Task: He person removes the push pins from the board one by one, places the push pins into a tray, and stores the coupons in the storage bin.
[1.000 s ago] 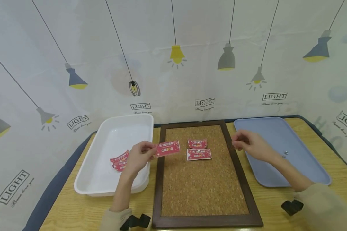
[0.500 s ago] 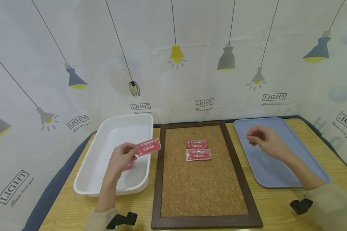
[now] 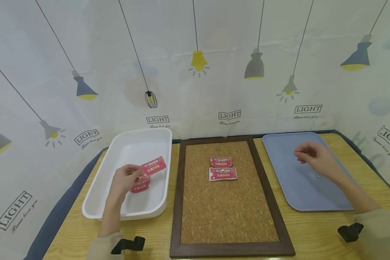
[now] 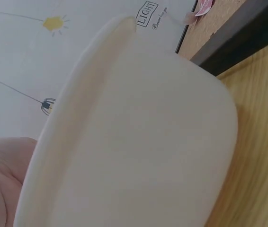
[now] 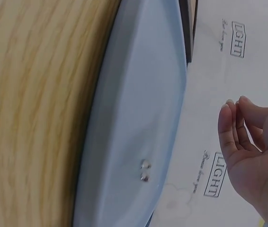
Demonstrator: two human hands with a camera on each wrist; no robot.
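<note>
2 coupons (image 3: 223, 176) sit near the far edge of the cork board (image 3: 229, 213), at least 2 seem left, 1 held coupon (image 3: 154, 167) pinched by the left hand (image 3: 125, 178) over the white tray (image 3: 136, 146), 1 lying in it, and whether the right hand (image 3: 316, 159) above the blue tray (image 3: 299, 189) grips anything I cannot tell.

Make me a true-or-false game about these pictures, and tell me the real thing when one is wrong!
1. The left hand pinches a red coupon. True.
2. The right hand holds a coupon too. False: no coupon is in it.
3. Two more red coupons are on the corkboard. True.
4. The white bin stands right of the corkboard. False: it stands left.
5. Two small shiny things lie in the blue tray. True.
6. Every lamp on the backdrop is yellow. False: some are grey or blue.
</note>
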